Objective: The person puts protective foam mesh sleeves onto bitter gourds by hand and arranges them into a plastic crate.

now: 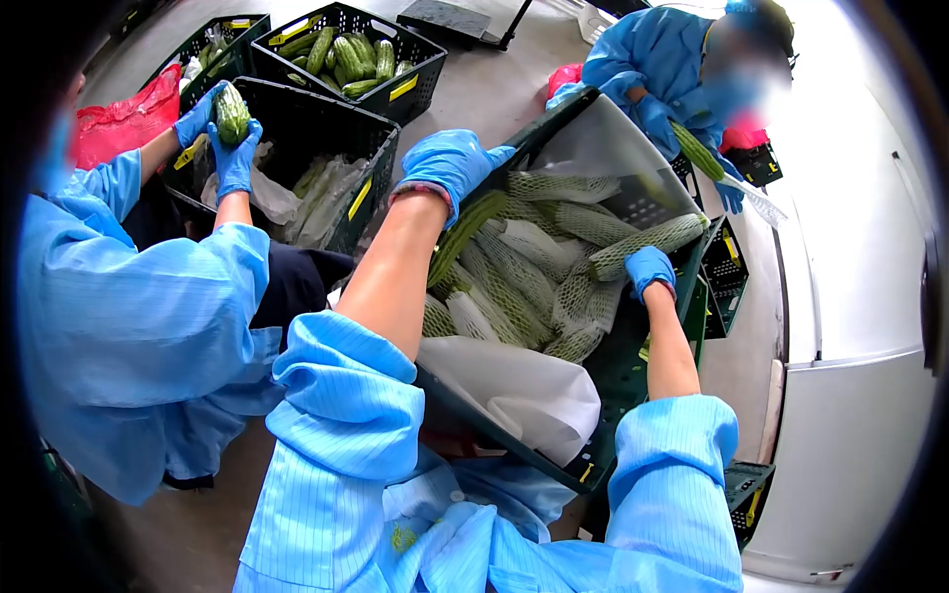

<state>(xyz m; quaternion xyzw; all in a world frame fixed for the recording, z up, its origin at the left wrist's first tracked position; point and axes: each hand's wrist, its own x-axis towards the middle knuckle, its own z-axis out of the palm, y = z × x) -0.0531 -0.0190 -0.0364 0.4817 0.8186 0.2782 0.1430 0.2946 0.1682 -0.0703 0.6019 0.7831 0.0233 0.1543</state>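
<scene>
In the head view my left hand [450,166], in a blue glove, hangs over the left side of a dark green crate [529,457] with its thumb stretched out. I see nothing in it, though its other fingers are partly hidden. Below that wrist, a bare green gourd [463,235] lies along the crate's left wall. My right hand [649,269], also gloved, is closed at the underside of a long green gourd [657,244] in a white foam net, near the crate's right wall. Several net-covered gourds [514,272] fill the crate, which has a white liner [504,381].
On the left, a co-worker's gloved hands [232,158] hold a gourd above a black crate [297,104] containing plastic wrapping. Behind it stands another crate [420,84] of gourds. At upper right, a second person [647,59] holds a gourd [696,150] and a white net.
</scene>
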